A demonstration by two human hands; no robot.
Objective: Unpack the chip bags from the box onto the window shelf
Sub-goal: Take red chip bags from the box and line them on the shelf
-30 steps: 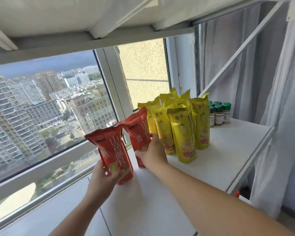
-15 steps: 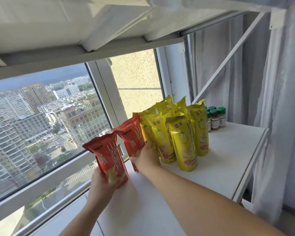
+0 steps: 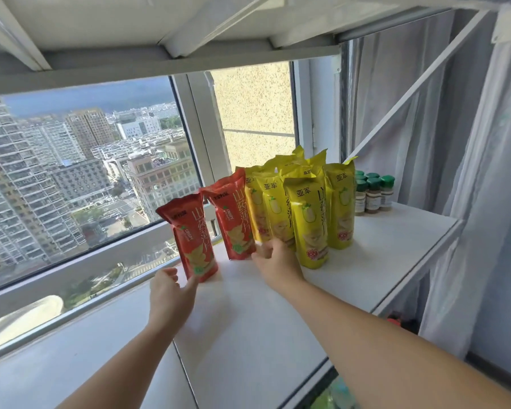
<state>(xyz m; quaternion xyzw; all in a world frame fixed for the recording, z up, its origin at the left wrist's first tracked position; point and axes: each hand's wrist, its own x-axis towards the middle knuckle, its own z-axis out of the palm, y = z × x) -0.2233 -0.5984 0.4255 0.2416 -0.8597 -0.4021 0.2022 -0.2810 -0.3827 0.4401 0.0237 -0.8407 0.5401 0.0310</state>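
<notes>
Two red chip bags stand upright on the white window shelf. The nearer red bag is at the left, the second red bag just behind it. Several yellow chip bags stand in a cluster to their right. My left hand is just below the nearer red bag, fingers apart, thumb tip touching its bottom edge. My right hand rests at the foot of the second red bag and the yellow bags, fingers spread, holding nothing. The box is out of view.
Several green-capped spice jars stand at the back right of the shelf. The window frame runs behind the bags. A white diagonal brace and grey curtains are at the right. An upper shelf hangs overhead.
Both hands held the red bags a second ago; both bags now stand on the shelf and my hands have loosened and drawn back from them.
</notes>
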